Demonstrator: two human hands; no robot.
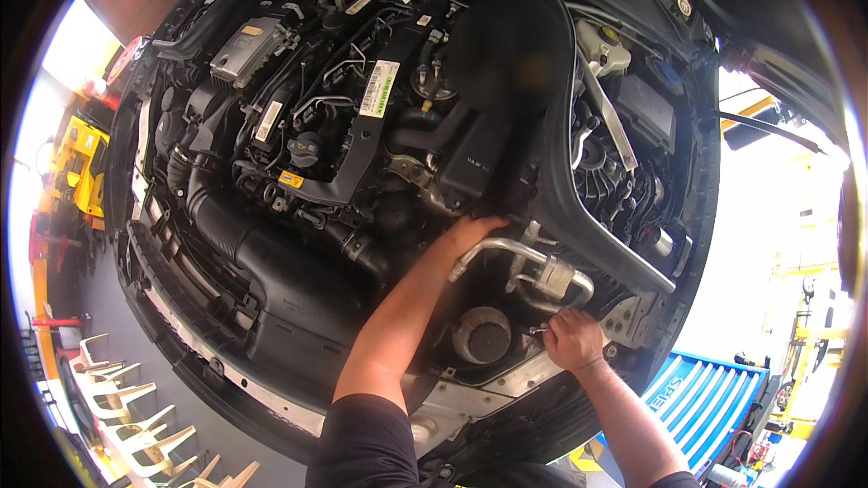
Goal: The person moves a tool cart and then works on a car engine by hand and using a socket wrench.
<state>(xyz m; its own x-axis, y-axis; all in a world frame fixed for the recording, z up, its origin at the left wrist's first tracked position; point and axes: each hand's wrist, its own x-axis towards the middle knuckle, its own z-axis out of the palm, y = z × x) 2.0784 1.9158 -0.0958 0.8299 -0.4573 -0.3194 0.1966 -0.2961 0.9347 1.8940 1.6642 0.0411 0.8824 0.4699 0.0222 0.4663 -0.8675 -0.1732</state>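
Observation:
Under the raised hood of a car, both my hands reach into the engine bay. My left hand (479, 229) goes down beside the engine, below a black plastic box (467, 165); its fingers are hidden there. Just right of that wrist, a bent silver metal pipe (506, 246) with a ribbed block (553, 278) runs across the corner. My right hand (575, 340) is closed beneath the pipe's right end, near the front panel. A small shiny end (540, 330) shows at its fingertips, too little to name. Between my forearms sits a round opening (482, 336) with a dark centre.
The engine cover (363, 136) with its oil cap (306, 150) lies to the left, above a wide black air duct (294, 285). A black rubber-edged strip (592, 217) curves past my right hand. Outside the car are a blue slatted rack (710, 407) and pale hooked arms (136, 416).

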